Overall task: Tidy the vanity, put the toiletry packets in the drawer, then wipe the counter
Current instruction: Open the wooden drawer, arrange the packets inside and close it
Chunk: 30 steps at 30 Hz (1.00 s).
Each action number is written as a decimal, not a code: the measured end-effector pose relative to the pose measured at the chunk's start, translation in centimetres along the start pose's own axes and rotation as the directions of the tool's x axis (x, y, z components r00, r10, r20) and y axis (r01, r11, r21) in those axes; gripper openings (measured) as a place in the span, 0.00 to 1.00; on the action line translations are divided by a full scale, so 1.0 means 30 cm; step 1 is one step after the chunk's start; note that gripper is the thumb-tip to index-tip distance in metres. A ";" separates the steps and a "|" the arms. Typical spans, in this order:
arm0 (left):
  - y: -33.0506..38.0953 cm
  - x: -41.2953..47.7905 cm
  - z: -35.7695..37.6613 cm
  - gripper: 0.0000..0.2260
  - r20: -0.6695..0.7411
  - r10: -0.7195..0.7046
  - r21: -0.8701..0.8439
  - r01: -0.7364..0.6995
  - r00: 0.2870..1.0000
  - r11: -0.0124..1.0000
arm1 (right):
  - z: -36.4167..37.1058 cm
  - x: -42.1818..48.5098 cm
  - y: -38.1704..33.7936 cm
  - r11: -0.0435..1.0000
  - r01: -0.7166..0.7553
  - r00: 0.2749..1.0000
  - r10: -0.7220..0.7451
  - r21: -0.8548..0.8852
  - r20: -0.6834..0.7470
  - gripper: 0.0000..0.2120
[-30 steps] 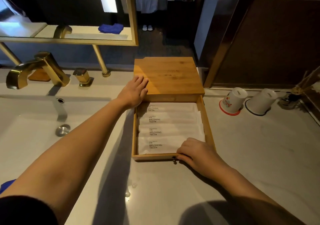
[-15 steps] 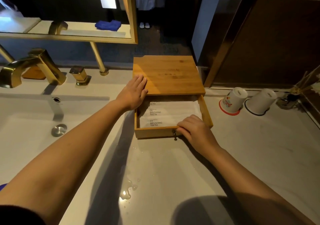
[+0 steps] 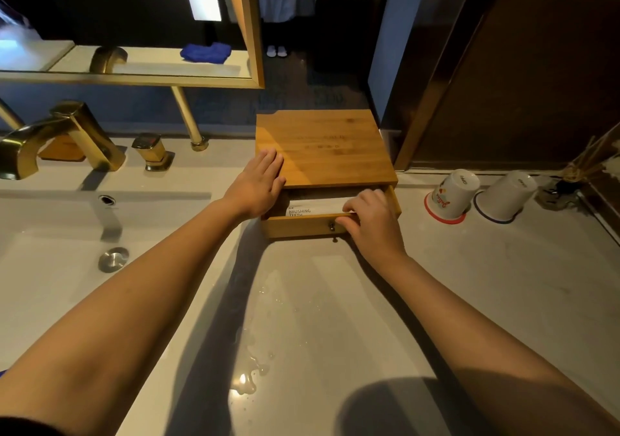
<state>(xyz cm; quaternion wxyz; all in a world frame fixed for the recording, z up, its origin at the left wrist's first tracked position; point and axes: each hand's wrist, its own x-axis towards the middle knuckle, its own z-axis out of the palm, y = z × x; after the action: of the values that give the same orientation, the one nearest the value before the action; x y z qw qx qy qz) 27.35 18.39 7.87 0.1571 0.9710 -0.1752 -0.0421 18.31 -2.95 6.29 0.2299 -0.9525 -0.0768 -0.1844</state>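
Observation:
A bamboo box (image 3: 322, 147) stands on the pale counter (image 3: 469, 301). Its drawer (image 3: 302, 226) sticks out only a little. One white toiletry packet (image 3: 312, 208) marked "BRUSHING TEETH" shows in the gap; any others are hidden under the lid. My left hand (image 3: 258, 184) lies flat on the box's front left corner, fingers together. My right hand (image 3: 369, 221) grips the drawer's front edge beside its small knob (image 3: 332, 226), fingers curled over the rim.
A sink basin (image 3: 50, 268) with a gold faucet (image 3: 57, 137) lies to the left. Two upturned cups (image 3: 453, 197) (image 3: 506, 197) and a reed diffuser (image 3: 570, 180) stand at the right. Water puddles (image 3: 248, 378) sit on the near counter. A blue cloth (image 3: 204, 53) shows in the mirror.
The drawer has slid into the box under my right hand, from wide open with several packets showing to nearly shut. My left hand has stayed on the box.

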 end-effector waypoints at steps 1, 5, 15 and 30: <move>0.000 0.001 -0.001 0.25 0.003 0.002 -0.002 -0.002 1.000 1.000 | 0.009 0.012 -0.012 0.999 -0.040 0.999 0.039 -0.025 -0.033 0.07; -0.003 -0.001 -0.004 0.25 0.008 0.007 -0.005 -0.007 1.000 1.000 | 0.042 0.001 -0.065 0.981 -0.193 0.979 0.191 -0.015 -0.070 0.06; -0.011 0.003 0.004 0.25 -0.013 0.024 0.005 -0.024 1.000 1.000 | 0.064 0.003 -0.105 -0.030 -0.827 0.416 0.639 0.562 0.646 0.10; -0.022 0.006 0.011 0.25 -0.011 0.041 0.017 -0.041 0.999 0.999 | 0.142 0.181 -0.100 0.144 -0.859 0.396 0.796 0.492 0.457 0.11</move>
<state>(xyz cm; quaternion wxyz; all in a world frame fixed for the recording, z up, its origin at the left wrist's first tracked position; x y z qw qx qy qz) 27.69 18.82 7.35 0.1507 0.9688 -0.1943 -0.0319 23.95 2.02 6.10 0.6117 -0.6872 0.3880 0.0556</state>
